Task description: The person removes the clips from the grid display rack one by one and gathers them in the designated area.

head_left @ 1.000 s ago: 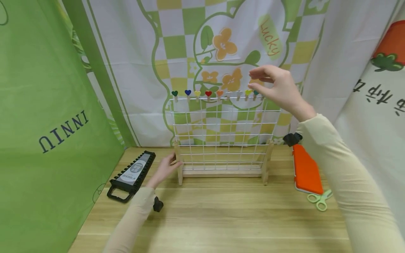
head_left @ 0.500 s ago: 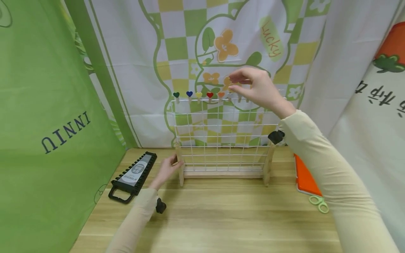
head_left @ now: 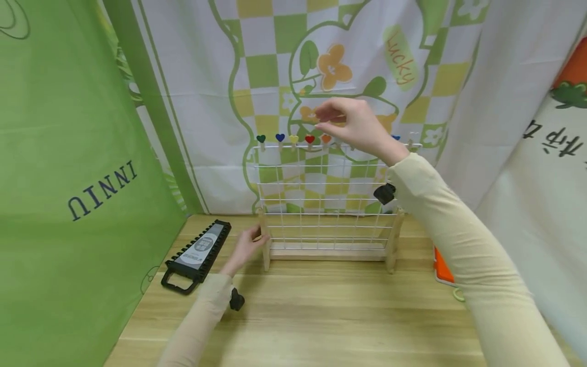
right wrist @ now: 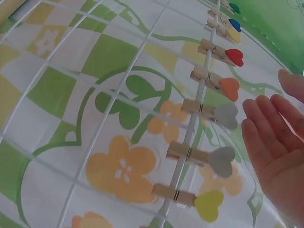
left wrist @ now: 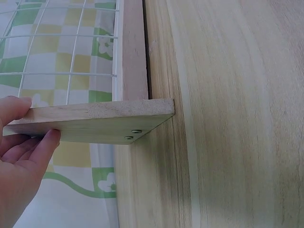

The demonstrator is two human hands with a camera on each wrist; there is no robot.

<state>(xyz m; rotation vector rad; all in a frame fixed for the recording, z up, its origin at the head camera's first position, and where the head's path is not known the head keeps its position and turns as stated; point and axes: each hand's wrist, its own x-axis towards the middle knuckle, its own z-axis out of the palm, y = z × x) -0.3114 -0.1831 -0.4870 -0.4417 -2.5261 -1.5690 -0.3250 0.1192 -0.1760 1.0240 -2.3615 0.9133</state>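
**Hands at a wire rack of heart-topped pegs**

A white wire grid rack (head_left: 327, 204) stands upright on wooden feet near the back edge of the wooden table (head_left: 321, 316), close to the printed curtain behind it. Its mesh is made of thin white wires in square cells, framed at both sides by pale wooden posts with a wooden rail along the bottom. Along the top wire sits a row of small wooden pegs (right wrist: 209, 77), each capped with a coloured heart: dark green, blue, yellow, red and orange from the rack's left end, then two grey ones and a yellow-green one in the right wrist view.

The left hand (head_left: 245, 247) grips the rack's left wooden foot (left wrist: 95, 121), thumb on one face and fingers curled against the other. The right hand (head_left: 359, 127) hovers at the top wire just right of the orange heart, fingers straight and loosely together, thumb close beneath them; the right wrist view shows an open palm (right wrist: 278, 156) beside the grey hearts, touching none.

The right hand hides the pegs in the middle of the row in the head view. The right forearm covers most of an orange object (head_left: 442, 267) at the table's right edge. A black tool holder (head_left: 197, 252) lies towards the left edge; its label is too small to read.
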